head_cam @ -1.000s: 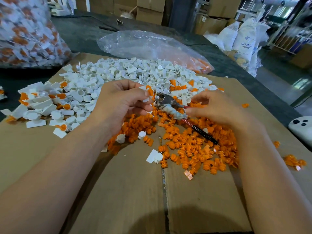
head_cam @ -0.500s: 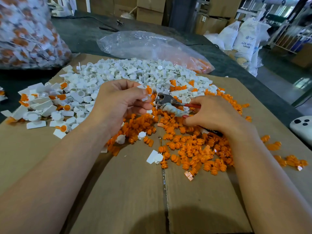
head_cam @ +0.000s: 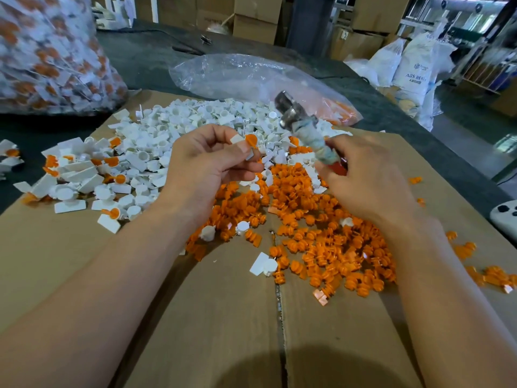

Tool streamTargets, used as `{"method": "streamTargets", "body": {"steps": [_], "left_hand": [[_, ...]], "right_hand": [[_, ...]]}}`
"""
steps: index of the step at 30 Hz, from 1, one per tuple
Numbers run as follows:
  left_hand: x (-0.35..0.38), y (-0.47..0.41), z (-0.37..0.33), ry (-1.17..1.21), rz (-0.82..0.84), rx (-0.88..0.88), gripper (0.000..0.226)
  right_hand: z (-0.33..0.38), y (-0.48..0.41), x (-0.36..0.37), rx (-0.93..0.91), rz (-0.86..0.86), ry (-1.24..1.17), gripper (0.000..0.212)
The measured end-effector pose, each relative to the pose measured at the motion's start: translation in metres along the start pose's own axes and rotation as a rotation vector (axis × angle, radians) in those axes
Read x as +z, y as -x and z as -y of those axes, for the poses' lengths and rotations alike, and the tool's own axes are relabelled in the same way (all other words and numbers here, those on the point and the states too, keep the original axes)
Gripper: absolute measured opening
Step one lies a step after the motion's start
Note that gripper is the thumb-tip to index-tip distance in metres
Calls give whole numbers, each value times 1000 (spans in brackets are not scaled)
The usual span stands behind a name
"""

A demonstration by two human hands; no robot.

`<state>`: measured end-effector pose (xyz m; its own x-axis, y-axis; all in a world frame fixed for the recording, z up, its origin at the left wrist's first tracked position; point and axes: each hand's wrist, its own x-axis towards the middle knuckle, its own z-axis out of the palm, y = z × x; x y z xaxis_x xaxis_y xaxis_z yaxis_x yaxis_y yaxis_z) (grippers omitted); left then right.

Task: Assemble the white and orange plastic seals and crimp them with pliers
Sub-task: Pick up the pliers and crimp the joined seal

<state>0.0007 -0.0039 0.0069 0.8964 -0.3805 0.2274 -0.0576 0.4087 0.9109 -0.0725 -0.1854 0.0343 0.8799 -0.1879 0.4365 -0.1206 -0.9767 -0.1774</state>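
Left hand (head_cam: 207, 166) pinching seal (head_cam: 251, 140), right hand (head_cam: 372, 180) gripping pliers (head_cam: 302, 124), cardboard (head_cam: 209, 317) on dark table (head_cam: 145, 54), boxes (head_cam: 254, 21) behind

pliers (head_cam: 300, 123) blurred, seal bag (head_cam: 47, 51) cut off

A single wide-angle camera worn on the person's head faces forward and tilts steeply down over both bare forearms. It looks onto the flat brown cardboard sheet (head_cam: 218, 317) laid over the dark grey worktop (head_cam: 145, 57). The view is close: the forearms fill the lower corners, and the left hand (head_cam: 207, 163) and right hand (head_cam: 372, 180) sit near centre. Stacked brown cardboard boxes (head_cam: 254, 21) and white sacks (head_cam: 419, 65) line the top edge.
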Motion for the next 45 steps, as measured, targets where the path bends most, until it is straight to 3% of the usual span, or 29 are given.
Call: {"method": "streamTargets", "body": {"steps": [3,6,20,23,30,45], "left_hand": [[0,-1,0,18,2,30,13],[0,0,1,13,-11,65,15],[0,-1,1,-11,-58,124,17],[1,0,2,-28,-56,125,18],[0,0,2,-48,-65,108,19],[-1,-1,3,-30,-130,50,25]], "right_hand": [[7,2,5,-76,15,85,34],[10,4,9,-77,69,16,39],[16,6,12,-119,189,-39,34],[19,6,9,-154,164,25,44],[18,9,11,-139,234,-87,22],[26,11,16,-110,295,-209,25]]}}
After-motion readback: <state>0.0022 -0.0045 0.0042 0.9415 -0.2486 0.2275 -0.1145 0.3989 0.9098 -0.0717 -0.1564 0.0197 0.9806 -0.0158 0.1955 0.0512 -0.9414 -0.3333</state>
